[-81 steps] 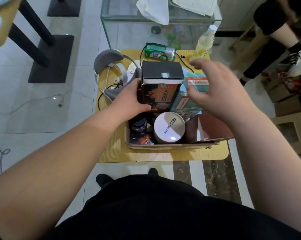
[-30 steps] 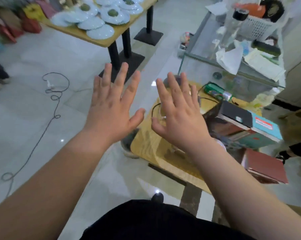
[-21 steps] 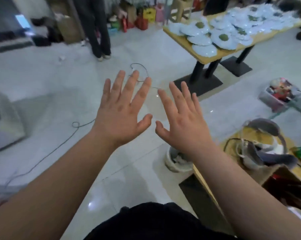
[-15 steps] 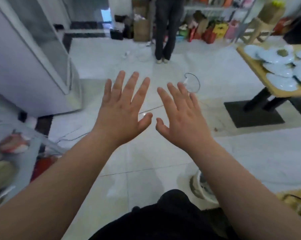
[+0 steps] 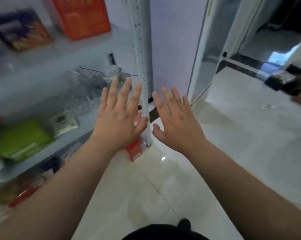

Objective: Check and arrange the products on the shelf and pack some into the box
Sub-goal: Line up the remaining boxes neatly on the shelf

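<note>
While my left hand (image 5: pixel 118 118) and right hand (image 5: pixel 175 122) hover spread, grip empty, either side of the shelf post (image 5: pixel 142 49), a hasty reach might bang it.

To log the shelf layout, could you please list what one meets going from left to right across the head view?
Green box → orange box → left hand → white shelf post → right hand → glass door.
</note>
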